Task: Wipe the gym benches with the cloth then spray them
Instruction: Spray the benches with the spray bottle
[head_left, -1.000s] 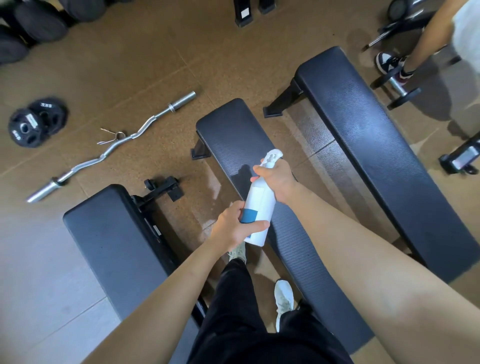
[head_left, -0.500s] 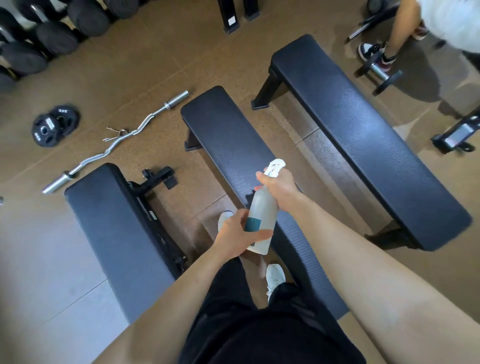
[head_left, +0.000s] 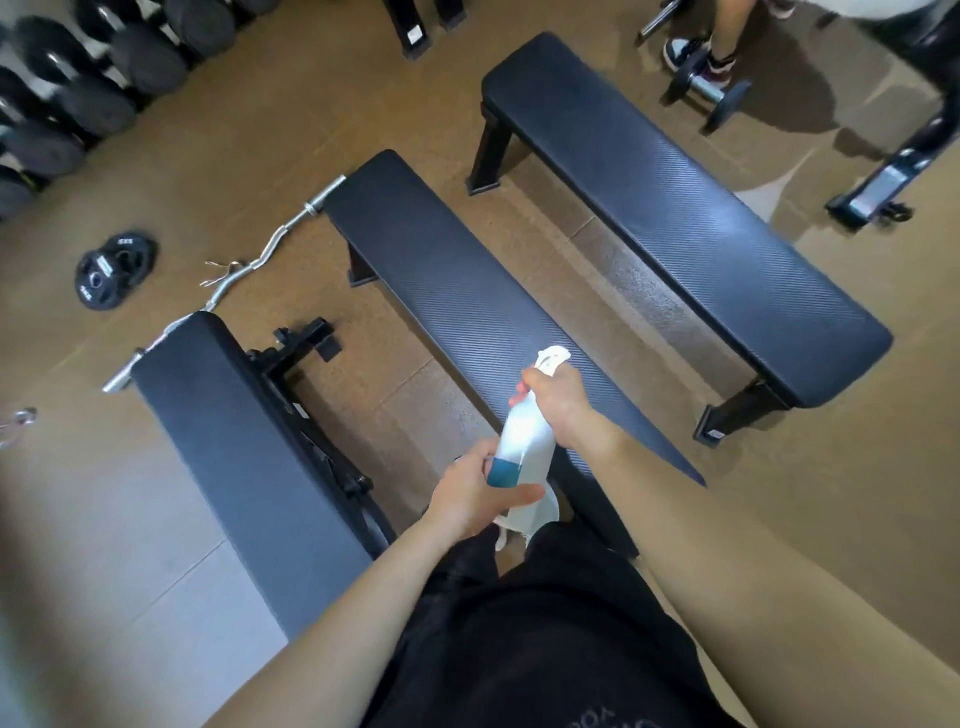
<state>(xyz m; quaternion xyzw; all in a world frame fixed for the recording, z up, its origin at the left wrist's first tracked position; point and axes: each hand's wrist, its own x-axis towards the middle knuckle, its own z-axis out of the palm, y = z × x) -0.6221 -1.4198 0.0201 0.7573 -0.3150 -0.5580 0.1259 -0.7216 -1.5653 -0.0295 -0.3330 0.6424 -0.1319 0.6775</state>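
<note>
**Two hands gripping the spray bottle (head_left: 522, 441)**

I am holding the white bottle with its blue band tilted, the spray head pointing away from me, above the near half of the middle bench (head_left: 467, 291). My right hand (head_left: 558, 402) is curling tightly around the neck just under the spray head. My left hand (head_left: 467, 499) is cupping the lower part, with the thumb lying across the front below the blue band and the fingers wrapping behind it.

The middle bench is running away from me toward the upper left. The right bench (head_left: 675, 208) is standing apart from it across a strip of brown floor (head_left: 363, 104). The left bench (head_left: 223, 441) is lying beside my left arm, its black frame showing along one side.

A curl bar (head_left: 265, 254) is lying on the floor between the far ends of the left and middle benches, with weight plates (head_left: 114, 270) near it. Dumbbells (head_left: 104, 67) are lining the upper left edge. Beyond the right bench, another person's shoe (head_left: 680, 52) is resting just beside a loose dumbbell (head_left: 706, 89).
</note>
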